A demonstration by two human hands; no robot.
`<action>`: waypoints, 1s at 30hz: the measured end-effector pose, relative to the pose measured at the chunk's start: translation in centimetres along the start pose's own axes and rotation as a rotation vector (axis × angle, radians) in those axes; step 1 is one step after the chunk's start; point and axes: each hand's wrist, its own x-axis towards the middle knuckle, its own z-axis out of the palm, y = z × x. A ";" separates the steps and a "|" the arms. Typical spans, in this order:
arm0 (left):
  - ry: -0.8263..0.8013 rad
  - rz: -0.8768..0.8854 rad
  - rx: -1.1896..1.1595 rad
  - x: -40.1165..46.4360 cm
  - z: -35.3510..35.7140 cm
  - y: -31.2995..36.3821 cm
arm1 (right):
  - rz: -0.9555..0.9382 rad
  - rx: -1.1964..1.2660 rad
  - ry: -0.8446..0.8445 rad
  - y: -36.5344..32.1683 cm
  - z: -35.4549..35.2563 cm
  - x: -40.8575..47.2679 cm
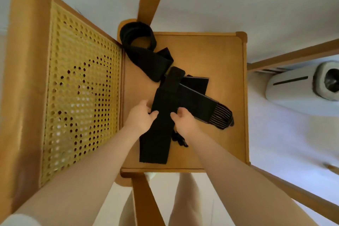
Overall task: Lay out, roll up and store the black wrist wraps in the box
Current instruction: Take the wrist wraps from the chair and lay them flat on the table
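Wooden seat [211, 57]: crossed black wrist wraps [161, 115]

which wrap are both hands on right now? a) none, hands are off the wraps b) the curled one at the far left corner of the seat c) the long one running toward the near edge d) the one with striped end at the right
c: the left hand and right hand pinch the two sides of the long wrap lying toward the seat's near edge.

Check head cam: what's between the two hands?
In the head view, the long black wrist wrap runs between the left hand and right hand; each hand grips one of its edges, over the wooden seat.
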 end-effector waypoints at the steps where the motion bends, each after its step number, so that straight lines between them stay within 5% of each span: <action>1: -0.019 0.002 -0.049 0.1 -0.1 0.0 | 0.026 0.099 0.009 -0.1 0.5 -0.1; 6: -0.068 0.088 -0.359 -3.0 -3.0 1.3 | 0.024 0.485 0.063 -2.0 0.1 -3.8; 10: -0.071 0.253 -0.404 -8.4 -8.4 4.4 | -0.189 0.535 0.014 -6.0 -2.9 -10.8; 17: 0.363 0.711 -0.237 -18.4 -15.9 12.2 | -0.769 0.089 0.274 -13.4 -5.8 -22.9; 23: 0.195 0.983 -0.445 -26.7 -19.2 17.2 | -1.052 -0.270 0.553 -17.9 -5.8 -28.3; 27: 0.293 0.973 -0.651 -28.9 -22.0 18.8 | -1.201 -0.348 0.551 -19.8 -5.7 -31.2; 30: 0.191 0.916 -0.896 -29.3 -24.4 19.0 | -1.300 -0.287 0.693 -20.1 -6.2 -32.2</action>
